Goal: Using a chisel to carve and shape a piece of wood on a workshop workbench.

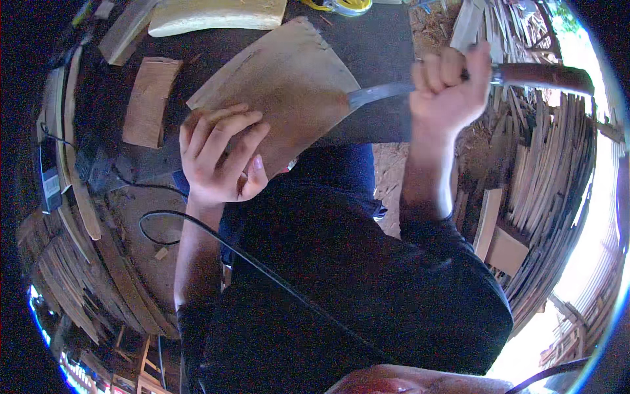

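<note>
Extending over the near edge of the dark table [387, 56], a broad, flat wooden board [282, 79] lies at a slant in the middle of the scene, one corner pointing to the far side and its near part reaching toward the person's body. Whether it rests flat or is tilted cannot be determined.

At the board's right edge, the metal end of a long hand tool [380, 94] appears to meet the wood; actual contact cannot be confirmed. The right grip [449, 85] is clamped around the tool's metal length, fingers folded closely. The tool's brown handle [545, 77] projects to the right, beyond the fist.

The left grip [220, 154] touches the board's near left edge, its fingers bent and slightly apart over the upper face, thumb toward the near side. Whether it pinches the board from beneath cannot be determined.

Left of the board, and apart from it, lies a brown wooden block [152, 102]. Farther away, a pale, curved piece of wood [216, 16] lies on the table, with a yellow looped item [344, 6] to its right.

A black cable [282, 279] crosses the person's dark shirt [341, 256] from the left toward the near side. Long wooden strips [558, 157] are stacked to the right, near a pale plank [487, 223]; more long lengths of wood [77, 164] stand at far left.
</note>
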The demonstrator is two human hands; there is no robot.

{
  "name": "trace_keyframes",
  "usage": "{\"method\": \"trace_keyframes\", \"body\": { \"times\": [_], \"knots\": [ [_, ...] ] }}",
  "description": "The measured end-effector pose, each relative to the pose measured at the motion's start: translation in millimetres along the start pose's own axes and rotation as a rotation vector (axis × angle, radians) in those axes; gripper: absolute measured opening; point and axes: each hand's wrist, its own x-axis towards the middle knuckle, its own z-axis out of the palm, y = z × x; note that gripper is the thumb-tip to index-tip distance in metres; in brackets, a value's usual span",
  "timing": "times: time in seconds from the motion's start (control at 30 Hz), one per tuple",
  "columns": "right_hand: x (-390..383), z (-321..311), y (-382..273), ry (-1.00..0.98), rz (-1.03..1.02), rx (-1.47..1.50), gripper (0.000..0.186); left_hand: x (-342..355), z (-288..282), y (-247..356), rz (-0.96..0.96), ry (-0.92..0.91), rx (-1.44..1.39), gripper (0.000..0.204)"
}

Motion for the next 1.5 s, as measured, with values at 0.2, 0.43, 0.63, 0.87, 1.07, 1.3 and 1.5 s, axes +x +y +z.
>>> {"method": "trace_keyframes", "body": {
  "times": [0.2, 0.43, 0.63, 0.87, 1.07, 1.3, 1.5],
  "knots": [
    [-23.8, 36.6, 17.7, -0.025, 0.027, 0.104, 0.044, 3.4, -2.8, -1.1, 0.029, -0.021, 0.000, 0.029],
    [13.9, 0.1, 5.8, 0.065, -0.038, 0.017, 0.046, 2.5, -1.5, -3.4, 0.039, -0.012, -0.009, 0.031],
    [-25.0, 45.2, 36.3, -0.041, 0.176, 0.276, 0.046, 0.4, 0.2, -3.0, 0.029, -0.019, 0.014, 0.032],
    [4.9, 19.0, 11.4, 0.010, 0.000, 0.163, 0.046, 0.0, 2.8, -3.2, 0.017, -0.007, 0.003, 0.033],
    [-29.5, 68.4, 38.5, -0.163, 0.099, 0.242, 0.039, -2.3, 0.1, -5.8, 0.039, 0.031, 0.030, 0.035],
    [-7.8, 38.8, 12.3, -0.052, -0.109, 0.133, 0.024, -7.2, 3.7, -9.4, 0.019, 0.145, 0.037, 0.035],
    [-9.2, -2.3, 9.2, -0.189, -0.150, 0.026, 0.029, -11.9, -0.1, -2.6, 0.003, 0.114, 0.112, 0.034]
  ]
}}
